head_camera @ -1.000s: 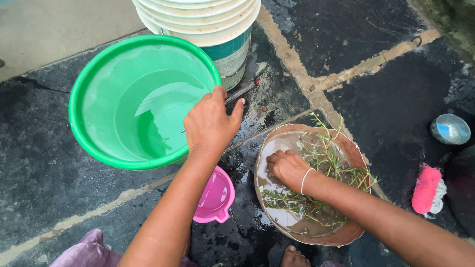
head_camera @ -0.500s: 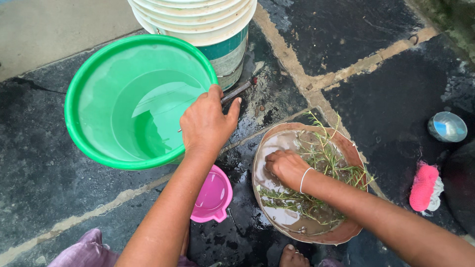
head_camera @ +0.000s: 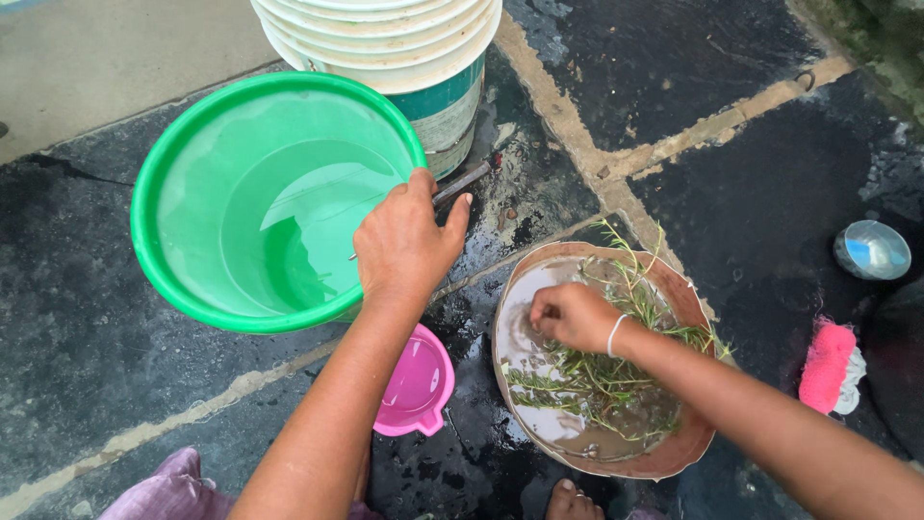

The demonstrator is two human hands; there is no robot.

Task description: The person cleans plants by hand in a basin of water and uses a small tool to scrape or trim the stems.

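Note:
My left hand (head_camera: 406, 243) grips the near right rim of a green plastic tub (head_camera: 197, 154), which is tilted and holds a little water. My right hand (head_camera: 575, 316) is down in a shallow brown bowl (head_camera: 674, 453) of muddy water, fingers closed on thin green stems (head_camera: 616, 371) that lie across it. A thin white bangle circles that wrist. The bowl sits on wet dark stone, right of the tub.
A stack of white buckets (head_camera: 404, 48) stands behind the tub. A small pink cup (head_camera: 416, 385) lies under my left forearm. At the right are a pink scrubber (head_camera: 826, 366) and a small steel bowl (head_camera: 871, 250). A toe (head_camera: 568, 501) shows near the brown bowl.
The view has shifted slightly; my left hand keeps its hold on the tub rim. My right hand has moved a little left within the brown bowl.

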